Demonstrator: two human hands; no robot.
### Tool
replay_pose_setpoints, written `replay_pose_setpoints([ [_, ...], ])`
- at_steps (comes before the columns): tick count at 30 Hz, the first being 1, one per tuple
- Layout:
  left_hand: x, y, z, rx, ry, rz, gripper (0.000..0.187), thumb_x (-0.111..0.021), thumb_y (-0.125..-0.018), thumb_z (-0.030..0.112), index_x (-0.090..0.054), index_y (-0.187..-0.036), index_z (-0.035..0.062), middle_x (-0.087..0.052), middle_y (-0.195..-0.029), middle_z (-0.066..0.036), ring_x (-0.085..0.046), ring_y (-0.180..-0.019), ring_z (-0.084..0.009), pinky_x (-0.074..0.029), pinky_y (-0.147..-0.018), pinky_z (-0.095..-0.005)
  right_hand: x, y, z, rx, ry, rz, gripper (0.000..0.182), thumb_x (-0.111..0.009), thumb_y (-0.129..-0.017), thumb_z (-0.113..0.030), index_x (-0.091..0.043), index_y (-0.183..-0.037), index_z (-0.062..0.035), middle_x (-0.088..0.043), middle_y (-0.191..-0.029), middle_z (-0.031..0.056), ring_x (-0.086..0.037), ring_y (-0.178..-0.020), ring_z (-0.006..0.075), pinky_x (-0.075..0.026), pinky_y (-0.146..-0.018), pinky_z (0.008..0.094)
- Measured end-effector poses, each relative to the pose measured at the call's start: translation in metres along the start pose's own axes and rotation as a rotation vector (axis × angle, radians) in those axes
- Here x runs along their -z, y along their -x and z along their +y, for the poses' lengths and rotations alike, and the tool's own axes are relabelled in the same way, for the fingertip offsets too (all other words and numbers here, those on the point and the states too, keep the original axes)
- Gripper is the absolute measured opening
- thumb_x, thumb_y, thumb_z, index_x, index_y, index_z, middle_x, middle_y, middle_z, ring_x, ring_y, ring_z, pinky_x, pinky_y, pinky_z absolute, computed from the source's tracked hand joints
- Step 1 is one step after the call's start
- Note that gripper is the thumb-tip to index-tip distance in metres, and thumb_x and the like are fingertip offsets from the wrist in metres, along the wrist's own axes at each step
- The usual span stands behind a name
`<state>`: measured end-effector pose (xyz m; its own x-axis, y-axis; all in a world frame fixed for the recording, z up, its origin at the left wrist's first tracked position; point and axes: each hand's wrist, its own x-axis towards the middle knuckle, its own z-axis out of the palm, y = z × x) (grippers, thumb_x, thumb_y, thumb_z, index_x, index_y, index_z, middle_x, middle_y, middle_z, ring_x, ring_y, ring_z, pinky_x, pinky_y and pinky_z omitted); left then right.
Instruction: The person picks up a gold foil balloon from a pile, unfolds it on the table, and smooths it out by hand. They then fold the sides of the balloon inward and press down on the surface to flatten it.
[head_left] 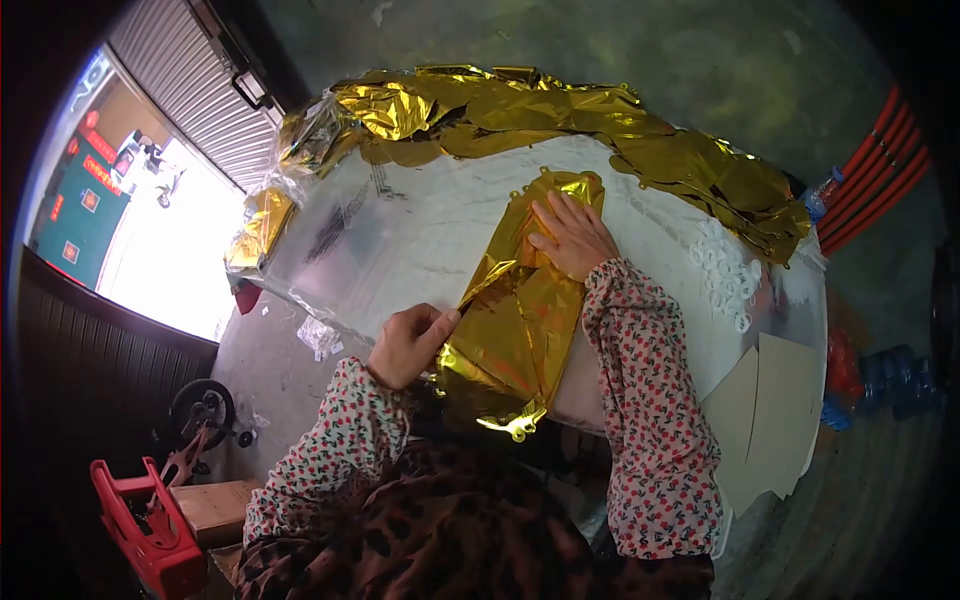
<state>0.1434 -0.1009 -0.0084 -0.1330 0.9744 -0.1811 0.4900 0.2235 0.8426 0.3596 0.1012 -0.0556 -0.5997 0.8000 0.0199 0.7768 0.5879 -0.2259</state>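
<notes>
A shiny gold foil piece [520, 318] lies lengthwise on the white-covered table [400, 220], its near end hanging over the front edge. My left hand [410, 345] pinches the foil's left edge between thumb and fingers. Near the far end, my right hand [574, 236] rests flat on the foil with its fingers spread. Small round tabs show at the foil's far corners and at its near end. Behind it, a long heap of gold foil [490, 105] runs along the table's far edge.
White rings [728, 275] lie in a pile on the right, near flat grey-beige card sheets [755, 410]. Clear plastic [330, 235] covers the table's left part. A red plastic stool [150, 530], a cardboard box [212, 508] and a small bicycle [200, 415] are at lower left.
</notes>
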Motion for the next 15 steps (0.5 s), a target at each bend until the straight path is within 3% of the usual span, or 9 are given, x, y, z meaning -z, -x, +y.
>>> replay_pose_setpoints([
  [2, 0.0, 0.006, 0.001, 0.089, 0.209, -0.068, 0.027, -0.064, -0.089, 0.025, -0.059, -0.088, -0.002, -0.058, -0.067, -0.001, -0.053, -0.056, -0.0056, -0.043, -0.047, -0.0221, 0.0, 0.0, 0.0, -0.008, -0.012, 0.01, 0.064, -0.028, -0.095, -0.057, -0.023, -0.147, -0.0219, -0.013, -0.155, 0.0034, -0.009, -0.143, 0.0174, -0.005, -0.116, 0.0373],
  [6, -0.003, 0.009, -0.007, 0.085, 0.217, -0.085, 0.021, -0.066, -0.086, 0.016, -0.056, -0.09, -0.0012, -0.058, -0.066, 0.0, -0.054, -0.057, -0.0057, -0.043, -0.049, -0.0219, 0.003, -0.001, -0.001, -0.006, -0.016, -0.015, 0.064, -0.028, -0.095, -0.058, -0.023, -0.148, -0.0219, -0.013, -0.155, 0.0034, -0.009, -0.143, 0.0175, -0.005, -0.116, 0.037],
  [8, -0.01, 0.007, -0.016, -0.033, 0.131, -0.02, 0.021, -0.068, -0.082, 0.009, -0.053, -0.091, -0.0003, -0.059, -0.066, 0.0, -0.054, -0.056, -0.0063, -0.042, -0.049, -0.0222, 0.004, -0.001, 0.0, -0.002, -0.025, -0.014, 0.064, -0.029, -0.094, -0.057, -0.023, -0.148, -0.0217, -0.013, -0.155, 0.0037, -0.009, -0.143, 0.018, -0.005, -0.116, 0.0375],
  [9, -0.01, 0.01, -0.012, -0.099, -0.088, 0.03, 0.02, -0.067, -0.082, 0.009, -0.052, -0.093, 0.0002, -0.059, -0.064, -0.001, -0.053, -0.054, -0.0072, -0.042, -0.05, -0.0236, 0.005, -0.001, 0.001, -0.006, -0.024, -0.012, 0.064, -0.029, -0.094, -0.057, -0.023, -0.148, -0.0217, -0.013, -0.155, 0.0037, -0.009, -0.143, 0.018, -0.005, -0.116, 0.0375],
  [15, -0.017, 0.016, -0.006, -0.179, -0.168, 0.111, 0.018, -0.063, -0.083, 0.01, -0.052, -0.093, 0.0009, -0.057, -0.058, -0.006, -0.054, -0.051, -0.0094, -0.043, -0.05, -0.026, 0.012, 0.003, 0.015, -0.005, 0.025, 0.029, 0.061, -0.033, -0.095, -0.054, -0.028, -0.146, -0.0211, -0.016, -0.155, 0.0047, -0.009, -0.143, 0.0188, -0.005, -0.116, 0.039],
])
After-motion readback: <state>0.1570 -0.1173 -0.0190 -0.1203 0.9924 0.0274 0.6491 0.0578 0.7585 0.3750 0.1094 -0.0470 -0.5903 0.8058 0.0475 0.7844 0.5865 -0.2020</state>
